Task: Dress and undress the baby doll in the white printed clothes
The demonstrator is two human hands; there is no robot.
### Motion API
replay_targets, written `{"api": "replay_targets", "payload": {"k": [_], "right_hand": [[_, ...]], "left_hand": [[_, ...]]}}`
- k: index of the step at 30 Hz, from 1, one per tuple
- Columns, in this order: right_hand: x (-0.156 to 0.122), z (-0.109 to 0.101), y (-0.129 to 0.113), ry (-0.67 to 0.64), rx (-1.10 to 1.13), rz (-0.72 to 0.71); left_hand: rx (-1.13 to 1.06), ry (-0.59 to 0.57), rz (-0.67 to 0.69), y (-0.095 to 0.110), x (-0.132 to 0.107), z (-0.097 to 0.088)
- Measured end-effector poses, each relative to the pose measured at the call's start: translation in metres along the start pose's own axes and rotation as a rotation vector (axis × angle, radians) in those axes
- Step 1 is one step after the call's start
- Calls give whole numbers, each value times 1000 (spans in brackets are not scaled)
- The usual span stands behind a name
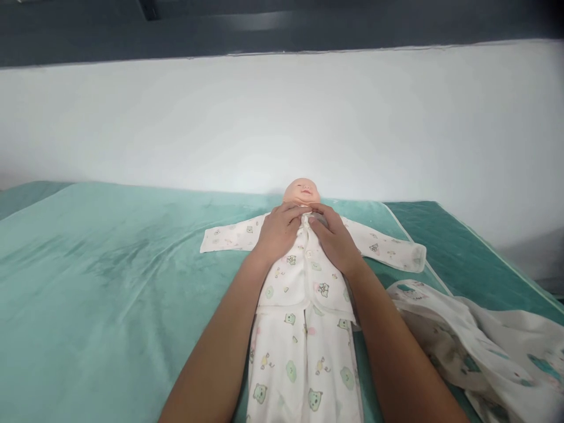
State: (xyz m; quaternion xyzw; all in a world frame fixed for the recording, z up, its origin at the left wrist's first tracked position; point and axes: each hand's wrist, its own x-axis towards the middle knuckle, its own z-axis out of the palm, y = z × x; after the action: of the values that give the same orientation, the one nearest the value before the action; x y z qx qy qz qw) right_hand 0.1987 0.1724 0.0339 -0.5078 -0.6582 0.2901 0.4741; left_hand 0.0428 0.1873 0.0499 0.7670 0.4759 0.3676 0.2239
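Forearms [211, 352] nearest, below the doll's head [302, 191]. Left hand [278, 232], right hand [333, 236] just under it, fingers bent on the shirt's [304, 276] collar; can't tell if pinching. Shirt spreads below the head: likely light, soft, limp; best held by front edges. Trousers [304, 364] farther below; printed cloth [489, 346] lower right.

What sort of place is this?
Indoors, perhaps a baby-care practice area, though the view is too narrow to be sure: a doll in printed baby clothes lies on a green cover beside a plain white wall.
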Motion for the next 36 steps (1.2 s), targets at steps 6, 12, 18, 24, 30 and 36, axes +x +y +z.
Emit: {"api": "replay_targets", "payload": {"k": [6, 12, 18, 24, 30, 36], "right_hand": [[-6, 0, -3, 32, 92, 19], [-31, 0, -6, 104, 163, 1], [-55, 0, -6, 122, 137, -75], [-54, -2, -5, 101, 62, -118], [-51, -3, -4, 72, 25, -123], [-51, -4, -7, 6, 3, -86]], "left_hand": [[-56, 80, -12, 7, -7, 0], [-110, 130, -41, 16, -24, -1], [-194, 140, -87, 17, -39, -1], [-177, 116, -69, 15, -46, -4], [-132, 60, -70, 13, -40, -6], [-257, 73, -53, 7, -32, -4]]}}
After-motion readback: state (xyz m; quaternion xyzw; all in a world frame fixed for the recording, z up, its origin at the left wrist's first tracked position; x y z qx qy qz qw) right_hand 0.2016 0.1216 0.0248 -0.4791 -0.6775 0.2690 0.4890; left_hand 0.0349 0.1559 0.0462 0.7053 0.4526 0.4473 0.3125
